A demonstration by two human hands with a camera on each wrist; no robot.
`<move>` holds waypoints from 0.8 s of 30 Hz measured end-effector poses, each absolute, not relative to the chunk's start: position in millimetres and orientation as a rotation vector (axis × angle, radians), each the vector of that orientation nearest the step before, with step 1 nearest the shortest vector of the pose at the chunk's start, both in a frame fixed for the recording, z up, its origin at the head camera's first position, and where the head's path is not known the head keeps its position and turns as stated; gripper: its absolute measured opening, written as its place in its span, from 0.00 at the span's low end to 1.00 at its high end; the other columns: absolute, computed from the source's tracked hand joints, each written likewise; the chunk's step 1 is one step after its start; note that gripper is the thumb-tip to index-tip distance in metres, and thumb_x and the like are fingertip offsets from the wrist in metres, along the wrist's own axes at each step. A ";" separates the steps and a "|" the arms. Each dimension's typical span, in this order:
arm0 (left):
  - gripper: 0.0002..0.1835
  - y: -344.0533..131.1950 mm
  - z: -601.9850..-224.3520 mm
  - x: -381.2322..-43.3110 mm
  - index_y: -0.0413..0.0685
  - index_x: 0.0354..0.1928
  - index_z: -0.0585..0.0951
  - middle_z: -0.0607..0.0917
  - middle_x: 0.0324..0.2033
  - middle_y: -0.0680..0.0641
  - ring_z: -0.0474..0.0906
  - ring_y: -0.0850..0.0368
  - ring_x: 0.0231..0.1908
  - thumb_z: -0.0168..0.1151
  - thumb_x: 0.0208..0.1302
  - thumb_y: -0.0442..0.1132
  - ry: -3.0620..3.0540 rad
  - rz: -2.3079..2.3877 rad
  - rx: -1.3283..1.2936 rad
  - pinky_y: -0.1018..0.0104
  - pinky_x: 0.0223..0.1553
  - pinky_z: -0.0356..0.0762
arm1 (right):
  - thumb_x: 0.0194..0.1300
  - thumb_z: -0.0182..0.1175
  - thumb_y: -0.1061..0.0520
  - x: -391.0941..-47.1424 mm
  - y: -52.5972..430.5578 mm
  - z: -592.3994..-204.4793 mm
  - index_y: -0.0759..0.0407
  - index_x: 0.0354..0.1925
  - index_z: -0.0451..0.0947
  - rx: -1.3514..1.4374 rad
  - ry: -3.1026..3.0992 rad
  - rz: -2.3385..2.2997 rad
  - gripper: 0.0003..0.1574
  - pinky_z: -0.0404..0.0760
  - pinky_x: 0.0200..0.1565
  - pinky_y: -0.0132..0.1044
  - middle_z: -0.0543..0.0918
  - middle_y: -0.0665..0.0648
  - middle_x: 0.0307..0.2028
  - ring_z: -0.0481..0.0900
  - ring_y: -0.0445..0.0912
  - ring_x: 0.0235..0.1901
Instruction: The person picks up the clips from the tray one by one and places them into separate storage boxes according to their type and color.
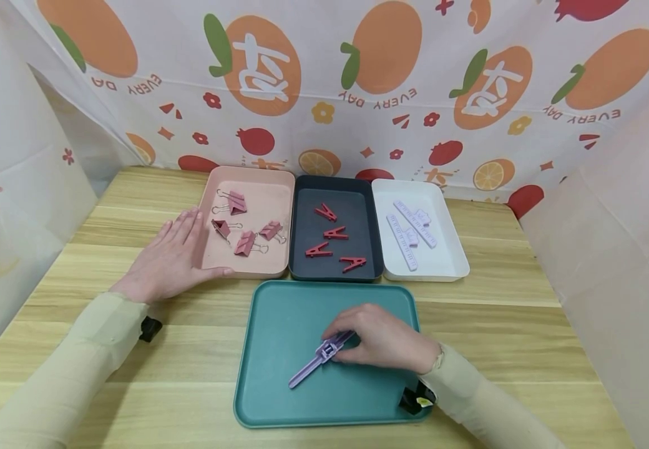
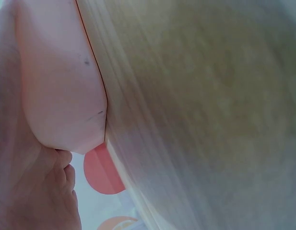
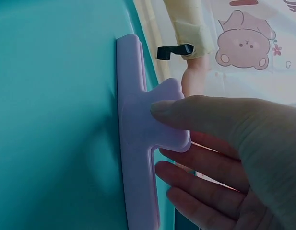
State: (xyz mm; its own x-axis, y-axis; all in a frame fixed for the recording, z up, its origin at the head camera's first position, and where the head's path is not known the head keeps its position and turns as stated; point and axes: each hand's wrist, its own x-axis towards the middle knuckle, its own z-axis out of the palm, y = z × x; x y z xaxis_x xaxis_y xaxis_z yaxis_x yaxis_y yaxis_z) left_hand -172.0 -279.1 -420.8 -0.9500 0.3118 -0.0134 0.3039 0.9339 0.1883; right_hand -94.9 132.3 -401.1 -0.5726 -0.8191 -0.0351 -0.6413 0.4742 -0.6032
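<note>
Over the teal tray (image 1: 285,324), my right hand (image 1: 383,340) pinches a long purple bag clip (image 1: 307,373) by its handle. In the right wrist view the thumb presses one face of the clip's wavy handle (image 3: 169,115), with fingers behind it. The clip's long edge is close to the tray surface; whether they touch I cannot tell. My left hand (image 1: 167,259) lies with straight fingers against the left side of the pink tray (image 1: 265,193), its thumb along the front edge. Inside that tray are several pink binder clips (image 1: 237,202).
Right of the pink tray stands a black tray (image 1: 352,193) holding several small red clothespin-style clips (image 1: 335,233). Beside it, a white tray (image 1: 448,265) holds two pale purple clips with ruler marks (image 1: 400,242). A fruit-print cloth (image 1: 324,131) hangs behind the wooden table (image 1: 504,349).
</note>
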 end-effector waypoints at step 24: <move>0.69 -279.6 -425.1 -172.0 0.32 0.79 0.39 0.37 0.78 0.33 0.34 0.36 0.77 0.54 0.58 0.80 3.056 0.302 0.498 0.43 0.74 0.29 | 0.61 0.76 0.56 -99.4 138.5 -391.3 0.50 0.49 0.88 -1.179 2.400 -0.896 0.17 0.82 0.46 0.29 0.86 0.41 0.44 0.82 0.32 0.42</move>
State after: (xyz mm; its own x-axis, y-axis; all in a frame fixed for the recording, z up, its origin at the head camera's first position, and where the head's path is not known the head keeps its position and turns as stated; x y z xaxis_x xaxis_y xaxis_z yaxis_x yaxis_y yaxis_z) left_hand -172.0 -279.6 -425.1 -0.9482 0.3176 0.0014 0.3117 0.9298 0.1955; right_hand -99.4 138.5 -391.3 -0.6082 -0.7937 -0.0101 -0.5931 0.4629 -0.6588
